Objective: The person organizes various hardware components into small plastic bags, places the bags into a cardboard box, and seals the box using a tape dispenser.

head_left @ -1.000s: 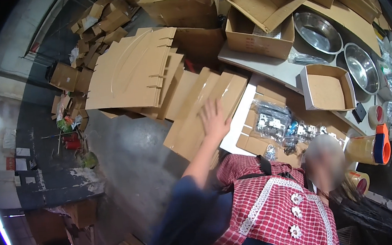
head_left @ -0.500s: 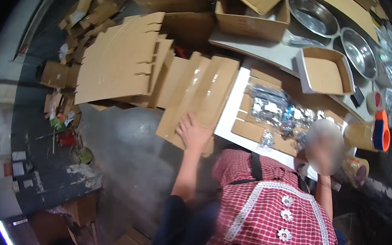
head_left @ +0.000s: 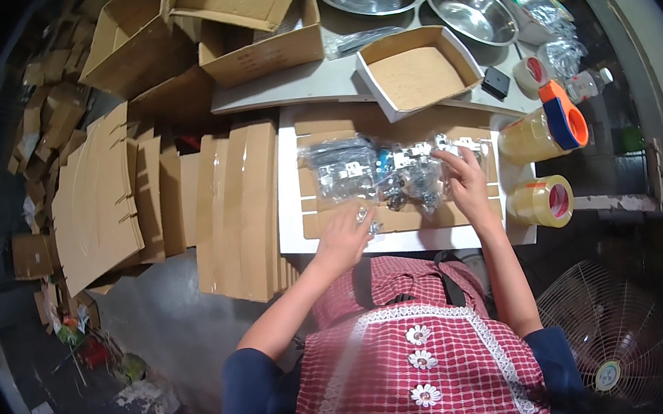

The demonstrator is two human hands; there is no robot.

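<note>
My left hand is at the near edge of a flattened brown carton, its fingers close together on a small clear plastic packet. To the right, my right hand reaches over clear bags of small metal and dark parts, its fingers apart and the fingertips at the bags. Left of these lies a neat stack of clear bags with dark and shiny contents. A small blue item shows between the two groups. The carton lies on a white tabletop.
Folded cardboard sheets stand beside the table's left edge. A shallow white-sided box, metal bowls and a black block are behind. A tape dispenser and a tape roll sit at right; a fan stands below.
My view has swung right. My left hand has left the folded cardboard and moved to the small packet. My right hand, blurred before, now shows over the bags.
</note>
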